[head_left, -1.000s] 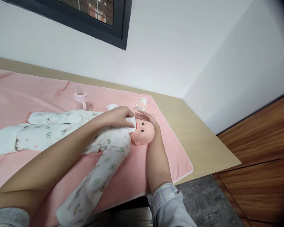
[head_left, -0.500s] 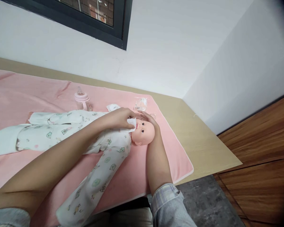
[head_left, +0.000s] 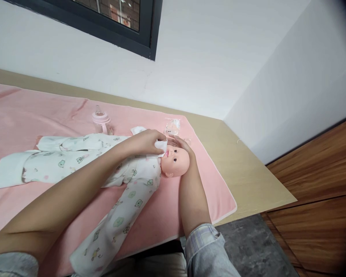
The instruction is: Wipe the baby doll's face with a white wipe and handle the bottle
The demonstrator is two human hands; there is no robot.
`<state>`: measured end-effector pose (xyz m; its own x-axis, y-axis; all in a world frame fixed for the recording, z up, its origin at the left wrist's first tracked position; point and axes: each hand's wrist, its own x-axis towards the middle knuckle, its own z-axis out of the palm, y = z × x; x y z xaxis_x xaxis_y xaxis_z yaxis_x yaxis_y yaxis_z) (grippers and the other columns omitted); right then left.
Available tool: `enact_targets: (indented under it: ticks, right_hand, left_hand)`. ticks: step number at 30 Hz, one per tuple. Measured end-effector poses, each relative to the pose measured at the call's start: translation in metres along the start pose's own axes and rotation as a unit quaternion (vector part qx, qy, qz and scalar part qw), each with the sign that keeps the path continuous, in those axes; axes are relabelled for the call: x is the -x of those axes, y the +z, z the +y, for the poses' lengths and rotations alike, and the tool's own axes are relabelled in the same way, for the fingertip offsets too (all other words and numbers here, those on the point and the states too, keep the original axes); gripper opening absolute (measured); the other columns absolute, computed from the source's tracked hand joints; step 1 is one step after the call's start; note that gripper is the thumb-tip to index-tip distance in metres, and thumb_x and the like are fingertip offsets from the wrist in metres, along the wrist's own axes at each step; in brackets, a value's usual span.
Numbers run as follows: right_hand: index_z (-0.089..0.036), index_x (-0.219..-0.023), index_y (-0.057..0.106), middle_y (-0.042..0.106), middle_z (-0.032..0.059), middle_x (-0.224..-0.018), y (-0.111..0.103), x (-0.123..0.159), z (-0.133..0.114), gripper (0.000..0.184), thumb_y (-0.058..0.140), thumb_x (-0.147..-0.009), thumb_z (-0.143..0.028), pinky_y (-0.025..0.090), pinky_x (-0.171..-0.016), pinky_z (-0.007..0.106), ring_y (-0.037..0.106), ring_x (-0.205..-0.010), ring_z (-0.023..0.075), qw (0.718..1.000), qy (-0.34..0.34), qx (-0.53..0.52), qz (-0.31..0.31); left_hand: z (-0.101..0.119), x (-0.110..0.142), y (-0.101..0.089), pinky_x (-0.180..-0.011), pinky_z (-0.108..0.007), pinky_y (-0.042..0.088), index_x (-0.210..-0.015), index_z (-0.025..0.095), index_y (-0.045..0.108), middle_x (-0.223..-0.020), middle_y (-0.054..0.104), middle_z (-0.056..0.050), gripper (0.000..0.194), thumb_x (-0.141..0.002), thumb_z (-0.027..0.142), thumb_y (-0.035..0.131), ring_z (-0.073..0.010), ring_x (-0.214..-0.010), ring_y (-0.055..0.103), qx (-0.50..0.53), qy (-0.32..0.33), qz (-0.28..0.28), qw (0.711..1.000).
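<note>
Nearest, the rolled denim sleeves leave both forearms bare, probably so no fabric trails over what lies in front. The doll lies on its back across the pink blanket, its near arm stretched toward the person, out of the way of the left forearm that slants over its body. I'd guess the blanket is there to give it something softer than the bench, whose bare wood shows past the hem.

The left hand has its grip closed on a small white cloth, thumb and fingers pinching it so that one edge comes up beside the doll's lips; whether it presses there I cannot tell. Pinching leaves a bit of cloth free beyond the fingertips. The right hand reaches around the crown to the far side of the head, fingers extended rather than clenched, apparently to steady it.

Past the doll, a pink-topped bottle stands upright near its far leg, and a clear container sits just beyond the right fingers, seemingly within easy reach; its contents are hard to make out. Farthest off are the white wall and dark window frame.
</note>
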<state>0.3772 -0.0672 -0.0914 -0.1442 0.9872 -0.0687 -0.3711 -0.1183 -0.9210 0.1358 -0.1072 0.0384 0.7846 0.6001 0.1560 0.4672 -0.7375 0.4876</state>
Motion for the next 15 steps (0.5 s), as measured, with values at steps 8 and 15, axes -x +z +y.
enact_targets:
  ticks: [8, 15]
  right_hand:
    - [-0.026, -0.111, 0.062, 0.072, 0.0016, -0.112, -0.0074, -0.0081, 0.0052, 0.037, 0.070, -0.078, -0.040, 0.048, -0.112, 0.044, 0.066, -0.113, 0.0205, 0.999, 0.024, -0.010, 0.027]
    - [-0.027, -0.108, 0.063, 0.072, 0.0015, -0.110, -0.0007, -0.0014, 0.0009, 0.035, 0.071, -0.077, -0.040, 0.049, -0.110, 0.042, 0.066, -0.113, 0.0202, 1.000, 0.015, -0.002, 0.027]
  left_hand:
    - [-0.0001, -0.0022, 0.0027, -0.060, -0.028, 0.030, -0.067, 0.019, 0.048, -0.064, 0.054, 0.001, 0.013, -0.074, 0.025, 0.057, -0.0174, -0.062, 0.048, -0.029, 0.014, 0.044, 0.999]
    - [-0.0014, -0.0033, 0.0052, -0.063, -0.028, 0.033, -0.077, 0.017, 0.063, -0.077, 0.066, -0.003, 0.012, -0.077, 0.028, 0.056, -0.0201, -0.072, 0.057, -0.033, 0.011, 0.040, 0.999]
